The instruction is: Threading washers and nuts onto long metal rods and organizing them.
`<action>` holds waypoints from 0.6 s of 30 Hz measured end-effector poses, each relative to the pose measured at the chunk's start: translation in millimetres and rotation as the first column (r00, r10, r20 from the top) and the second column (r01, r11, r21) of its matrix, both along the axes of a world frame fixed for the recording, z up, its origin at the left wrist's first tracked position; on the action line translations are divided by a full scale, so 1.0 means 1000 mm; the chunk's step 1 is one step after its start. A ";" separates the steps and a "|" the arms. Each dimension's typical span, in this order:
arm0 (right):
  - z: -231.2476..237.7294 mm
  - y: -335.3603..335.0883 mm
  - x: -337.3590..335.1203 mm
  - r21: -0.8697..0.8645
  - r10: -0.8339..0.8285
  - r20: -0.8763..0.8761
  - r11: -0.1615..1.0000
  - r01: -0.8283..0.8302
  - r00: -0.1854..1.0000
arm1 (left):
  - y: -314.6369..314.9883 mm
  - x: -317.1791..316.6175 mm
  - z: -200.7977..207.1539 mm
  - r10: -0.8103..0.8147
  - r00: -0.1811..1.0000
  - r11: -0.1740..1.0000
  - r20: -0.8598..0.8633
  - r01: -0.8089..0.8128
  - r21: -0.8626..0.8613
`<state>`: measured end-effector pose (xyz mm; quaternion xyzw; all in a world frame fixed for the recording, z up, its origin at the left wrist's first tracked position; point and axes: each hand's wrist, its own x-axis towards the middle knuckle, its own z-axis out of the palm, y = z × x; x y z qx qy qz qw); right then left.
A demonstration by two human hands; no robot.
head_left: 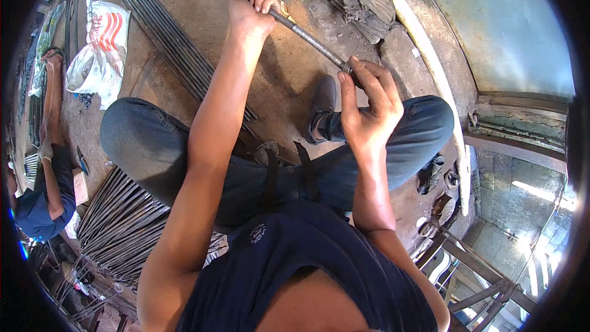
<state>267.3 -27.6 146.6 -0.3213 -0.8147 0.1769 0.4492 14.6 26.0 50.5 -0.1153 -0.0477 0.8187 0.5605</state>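
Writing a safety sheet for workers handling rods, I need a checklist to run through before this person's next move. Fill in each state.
1. Left hand gripping the rod: ok, closed around it.
2. Right hand on the rod: ok, pinching its near end, by the threaded part.
3. Rod tip free of any fitting: cannot tell, the right hand hides it.
4. Far end clear: cannot tell, it runs out of the picture at the top.
5. Hands protected: not ok, both bare.
6. Co-worker away from the rod's visible length: ok, off at the far left.
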 end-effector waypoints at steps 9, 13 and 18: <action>-0.002 -0.002 -0.001 0.004 -0.014 -0.025 1.000 0.014 1.000 | 0.002 0.003 0.000 0.033 0.999 0.999 -0.009 -0.033 -0.004; -0.001 -0.005 -0.003 -0.166 -0.074 0.026 0.983 0.077 0.997 | 0.001 0.006 -0.001 0.034 0.999 0.999 -0.008 -0.034 -0.030; 0.002 0.002 0.001 -0.163 -0.113 0.245 0.974 0.156 0.963 | 0.003 0.009 -0.004 0.038 0.999 0.995 -0.019 -0.040 -0.088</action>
